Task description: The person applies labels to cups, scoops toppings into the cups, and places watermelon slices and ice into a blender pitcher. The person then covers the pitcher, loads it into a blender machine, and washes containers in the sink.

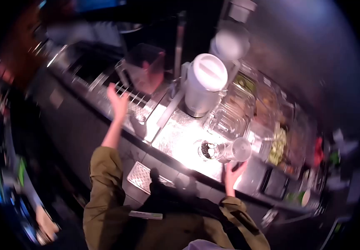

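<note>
My left hand (119, 102) reaches over the metal bars of a rack (137, 99), fingers stretched out and nothing visible in them. Just beyond it stands a clear plastic pitcher (148, 73), reddish inside, with its handle on the side near my fingers. At the counter's front edge my right hand (234, 171) has its fingers around a clear cup (240, 150). Beside that cup, on the brightly lit counter (175, 139), is a small round vessel (208, 149) with dark and white contents I cannot make out.
A large white-lidded container (205, 85) stands mid-counter, with another pale round one (230, 43) behind it. Clear lidded tubs (232, 116) and a tray of pale green pieces (278, 146) line the right. A perforated metal plate (140, 177) lies below the counter edge.
</note>
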`<control>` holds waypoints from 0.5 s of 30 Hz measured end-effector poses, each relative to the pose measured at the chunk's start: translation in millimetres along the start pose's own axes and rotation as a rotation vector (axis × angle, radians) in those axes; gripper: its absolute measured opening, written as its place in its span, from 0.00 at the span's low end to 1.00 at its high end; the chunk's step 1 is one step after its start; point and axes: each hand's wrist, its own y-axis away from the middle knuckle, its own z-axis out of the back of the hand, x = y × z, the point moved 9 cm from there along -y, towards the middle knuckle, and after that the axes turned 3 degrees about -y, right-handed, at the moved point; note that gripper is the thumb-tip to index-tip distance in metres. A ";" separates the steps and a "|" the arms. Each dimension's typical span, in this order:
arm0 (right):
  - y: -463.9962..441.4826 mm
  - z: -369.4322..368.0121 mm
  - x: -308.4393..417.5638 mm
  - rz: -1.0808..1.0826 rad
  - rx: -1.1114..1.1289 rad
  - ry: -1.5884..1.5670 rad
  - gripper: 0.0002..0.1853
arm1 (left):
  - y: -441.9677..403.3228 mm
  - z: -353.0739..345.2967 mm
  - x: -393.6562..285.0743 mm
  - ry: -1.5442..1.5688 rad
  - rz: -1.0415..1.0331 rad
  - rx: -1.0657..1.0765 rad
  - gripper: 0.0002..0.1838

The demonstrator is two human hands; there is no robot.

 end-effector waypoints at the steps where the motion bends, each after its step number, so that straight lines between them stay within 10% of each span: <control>1: 13.2 22.0 -12.9 -0.005 -0.137 -0.035 0.37 | -43.2 -5.9 18.0 -0.098 0.006 0.037 0.39; 6: 79.9 105.4 -17.0 -0.350 -0.570 0.134 0.23 | -105.7 -118.2 111.4 0.423 0.259 0.799 0.16; 8: 104.0 134.7 -37.0 -0.334 -0.671 0.268 0.21 | -105.3 -144.1 186.2 0.464 0.390 0.748 0.14; 10: 121.1 161.8 -40.1 -0.363 -0.793 0.271 0.20 | -87.6 -106.7 131.1 0.506 0.199 0.589 0.01; 15: 142.4 262.6 -50.8 -0.368 -0.965 0.329 0.16 | -34.2 1.7 87.1 0.278 0.318 0.361 0.08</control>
